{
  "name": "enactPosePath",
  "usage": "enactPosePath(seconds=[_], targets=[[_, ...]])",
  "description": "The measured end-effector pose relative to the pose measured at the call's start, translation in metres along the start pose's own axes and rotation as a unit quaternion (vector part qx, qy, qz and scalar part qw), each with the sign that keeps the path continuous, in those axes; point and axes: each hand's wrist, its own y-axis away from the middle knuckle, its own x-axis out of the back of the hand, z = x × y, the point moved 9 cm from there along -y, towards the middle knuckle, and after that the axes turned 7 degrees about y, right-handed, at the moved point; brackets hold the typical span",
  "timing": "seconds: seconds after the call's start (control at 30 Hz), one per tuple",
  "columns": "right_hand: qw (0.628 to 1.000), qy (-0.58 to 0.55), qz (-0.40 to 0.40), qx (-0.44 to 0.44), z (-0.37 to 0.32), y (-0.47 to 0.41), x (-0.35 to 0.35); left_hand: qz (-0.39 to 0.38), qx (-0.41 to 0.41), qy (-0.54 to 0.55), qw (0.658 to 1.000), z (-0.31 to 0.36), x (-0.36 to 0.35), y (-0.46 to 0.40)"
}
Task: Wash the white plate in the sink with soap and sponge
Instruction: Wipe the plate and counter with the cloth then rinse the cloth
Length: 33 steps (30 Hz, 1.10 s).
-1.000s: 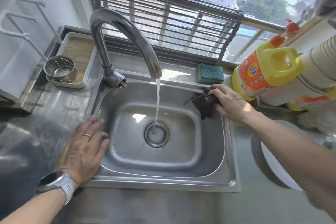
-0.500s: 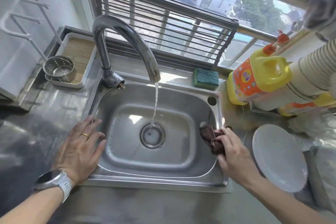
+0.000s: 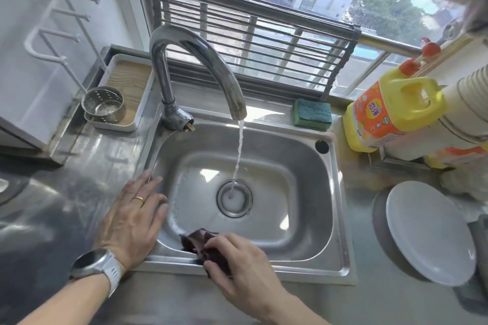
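Steel sink (image 3: 336,192) set in a counter (image 3: 66,192), taken as landmark. A dark cloth (image 3: 203,243) is pinched in the grip of the right hand (image 3: 237,266) and pressed on the sink's near rim. The left hand (image 3: 132,216) is laid flat, fingers spread, on the sink's left rim, nothing held. Water is run from the tap (image 3: 195,60) into the drain (image 3: 234,199). The white plate (image 3: 430,232) is seen on the counter right of the sink. The sponge (image 3: 313,113) is placed behind the sink; the soap bottle (image 3: 390,111) stands at its far right corner.
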Motion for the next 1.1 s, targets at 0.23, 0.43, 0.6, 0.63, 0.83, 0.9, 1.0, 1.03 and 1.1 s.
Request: enactPosePath(seconds=[0.23, 0.43, 0.6, 0.63, 0.83, 0.9, 1.0, 1.03, 1.1], targets=[[0.992, 0.073, -0.046, -0.087, 0.075, 0.021, 0.061, 0.005, 0.009, 0.007, 1.0, -0.002, 0.001, -0.001], [0.971, 0.087, 0.189, -0.116, 0.1, -0.068, 0.198, 0.005, 0.005, 0.005, 1.0, -0.004, -0.001, 0.0], [0.951, 0.14, 0.25, -0.118, 0.104, -0.184, 0.211, 0.006, 0.017, 0.007, 1.0, -0.004, -0.001, 0.0], [0.953, 0.162, 0.216, -0.141, 0.115, -0.205, 0.199, 0.005, 0.018, 0.007, 1.0, -0.003, 0.0, 0.0], [0.949, 0.187, 0.185, -0.175, 0.126, -0.196, 0.152, -0.005, 0.027, -0.006, 1.0, -0.004, 0.0, -0.001], [0.959, 0.131, 0.215, -0.131, 0.107, -0.169, 0.146, -0.005, 0.027, -0.005, 1.0, -0.003, 0.001, -0.001], [0.964, -0.02, 0.212, -0.157, 0.094, -0.142, 0.113, 0.005, 0.02, -0.001, 1.0, -0.003, 0.002, 0.0], [0.96, -0.081, 0.191, -0.188, 0.096, -0.141, 0.094, 0.008, 0.017, -0.001, 1.0, -0.003, 0.002, 0.0], [0.928, -0.222, 0.133, -0.27, 0.102, -0.142, 0.048, 0.008, 0.016, 0.001, 1.0, -0.003, 0.002, 0.001]])
